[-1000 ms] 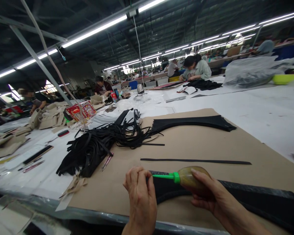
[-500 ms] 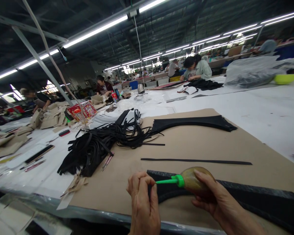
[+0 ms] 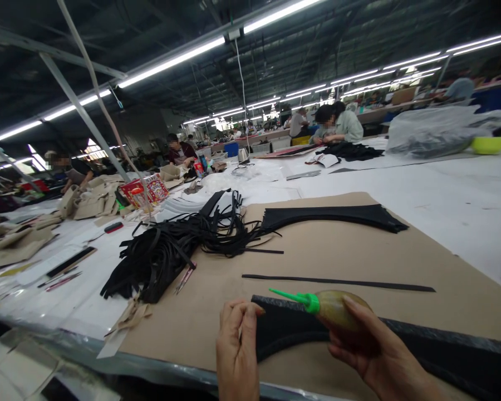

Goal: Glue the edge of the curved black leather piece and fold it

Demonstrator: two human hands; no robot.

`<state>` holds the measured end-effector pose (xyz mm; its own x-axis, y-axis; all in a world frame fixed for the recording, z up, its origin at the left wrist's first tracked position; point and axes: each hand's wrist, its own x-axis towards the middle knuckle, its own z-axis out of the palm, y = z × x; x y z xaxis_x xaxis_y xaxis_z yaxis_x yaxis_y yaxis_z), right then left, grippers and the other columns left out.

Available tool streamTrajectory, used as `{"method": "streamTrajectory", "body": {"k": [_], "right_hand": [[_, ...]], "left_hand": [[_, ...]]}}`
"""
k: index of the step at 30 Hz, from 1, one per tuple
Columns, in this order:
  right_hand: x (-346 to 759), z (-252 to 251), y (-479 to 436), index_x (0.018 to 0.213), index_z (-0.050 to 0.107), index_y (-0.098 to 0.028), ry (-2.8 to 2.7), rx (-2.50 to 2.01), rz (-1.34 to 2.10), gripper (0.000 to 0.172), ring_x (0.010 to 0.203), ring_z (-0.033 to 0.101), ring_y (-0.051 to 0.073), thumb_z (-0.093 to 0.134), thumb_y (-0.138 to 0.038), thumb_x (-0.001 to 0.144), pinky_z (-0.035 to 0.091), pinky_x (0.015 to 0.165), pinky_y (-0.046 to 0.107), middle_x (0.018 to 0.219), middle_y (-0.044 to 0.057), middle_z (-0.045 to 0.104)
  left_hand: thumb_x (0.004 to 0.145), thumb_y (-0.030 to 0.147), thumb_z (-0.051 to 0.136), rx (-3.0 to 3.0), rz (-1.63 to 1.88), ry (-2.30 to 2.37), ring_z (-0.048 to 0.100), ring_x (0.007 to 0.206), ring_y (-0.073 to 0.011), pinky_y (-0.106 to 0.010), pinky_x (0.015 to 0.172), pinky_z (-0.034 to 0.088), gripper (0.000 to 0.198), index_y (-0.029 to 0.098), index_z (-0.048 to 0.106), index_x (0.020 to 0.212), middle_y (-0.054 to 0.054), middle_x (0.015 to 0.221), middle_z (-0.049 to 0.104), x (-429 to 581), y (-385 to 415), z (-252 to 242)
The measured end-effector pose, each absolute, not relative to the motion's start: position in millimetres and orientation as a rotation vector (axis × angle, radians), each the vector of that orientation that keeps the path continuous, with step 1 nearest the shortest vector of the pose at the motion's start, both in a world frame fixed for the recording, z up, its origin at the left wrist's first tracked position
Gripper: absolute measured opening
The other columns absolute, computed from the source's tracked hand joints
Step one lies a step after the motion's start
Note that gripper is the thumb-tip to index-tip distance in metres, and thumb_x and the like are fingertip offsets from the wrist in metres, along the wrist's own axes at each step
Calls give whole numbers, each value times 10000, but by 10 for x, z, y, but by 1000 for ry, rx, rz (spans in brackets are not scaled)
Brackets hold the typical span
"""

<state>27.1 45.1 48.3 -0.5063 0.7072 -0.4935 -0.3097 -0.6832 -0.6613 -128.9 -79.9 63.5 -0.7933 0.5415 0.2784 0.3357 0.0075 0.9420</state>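
My right hand (image 3: 365, 348) grips a squeeze bottle (image 3: 334, 307) with a green nozzle that points left and slightly up, lifted off the work. My left hand (image 3: 237, 348) has its fingers curled and pressing down the left end of a wide black curved piece (image 3: 442, 348) lying on the brown cardboard (image 3: 338, 250) near the table's front edge. A thin black strip (image 3: 338, 282) lies just beyond the bottle.
A heap of black strips (image 3: 171, 250) sits to the left, and a stack of curved black pieces (image 3: 334, 214) lies further back. Pens, a red box (image 3: 144, 189) and beige pieces lie at the left. Other people work at the far tables.
The bottle's nozzle has lifted away from my left fingers and now tilts upward. The view has shifted a little.
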Motion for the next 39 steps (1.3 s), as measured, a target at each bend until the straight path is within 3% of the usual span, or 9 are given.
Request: {"method": "streamTrajectory", "body": {"k": [5, 11, 20, 26, 32, 39], "right_hand": [[284, 452, 424, 1061, 631, -211, -722, -956, 2222, 464, 828, 651, 238, 825, -428, 699, 602, 686, 369, 975, 54, 708], [279, 555, 388, 1155, 585, -198, -878, -913, 2124, 611, 836, 636, 263, 828, -467, 664, 598, 677, 402, 972, 71, 694], [272, 625, 311, 1243, 486, -247, -1049, -920, 1891, 688, 874, 654, 265, 798, -498, 683, 579, 711, 341, 1044, 58, 673], [362, 456, 438, 1298, 425, -273, -1274, -910, 1804, 761, 906, 656, 295, 788, -531, 682, 570, 782, 363, 1070, 74, 668], [430, 425, 479, 1264, 465, -309, -1403, -931, 1654, 719, 1010, 630, 294, 805, -482, 654, 547, 853, 316, 1128, 49, 646], [472, 504, 502, 1161, 553, -274, -1463, -1001, 1531, 707, 991, 623, 291, 848, -423, 536, 552, 832, 293, 1121, 43, 637]], "left_hand": [[736, 581, 717, 618, 1860, 1876, 547, 778, -177, -247, 753, 397, 405, 182, 680, 790, -12, 751, 620, -1335, -700, 691], [595, 537, 828, 406, 1886, 1624, 581, 743, -172, -237, 705, 430, 443, 149, 710, 774, -28, 715, 661, -1324, -666, 775], [531, 432, 867, 323, 1879, 1649, 586, 735, -169, -250, 723, 418, 390, 135, 729, 743, -55, 736, 693, -1355, -700, 750], [576, 398, 857, 315, 1828, 1560, 586, 764, -165, -256, 754, 411, 358, 140, 732, 790, -52, 773, 694, -1396, -766, 666], [540, 405, 870, 292, 1769, 1490, 508, 675, -119, -233, 671, 383, 390, 123, 721, 764, -27, 717, 641, -1395, -777, 738], [542, 363, 870, 273, 1789, 1445, 468, 671, -107, -230, 664, 388, 337, 129, 699, 715, 5, 689, 576, -1386, -784, 794]]}}
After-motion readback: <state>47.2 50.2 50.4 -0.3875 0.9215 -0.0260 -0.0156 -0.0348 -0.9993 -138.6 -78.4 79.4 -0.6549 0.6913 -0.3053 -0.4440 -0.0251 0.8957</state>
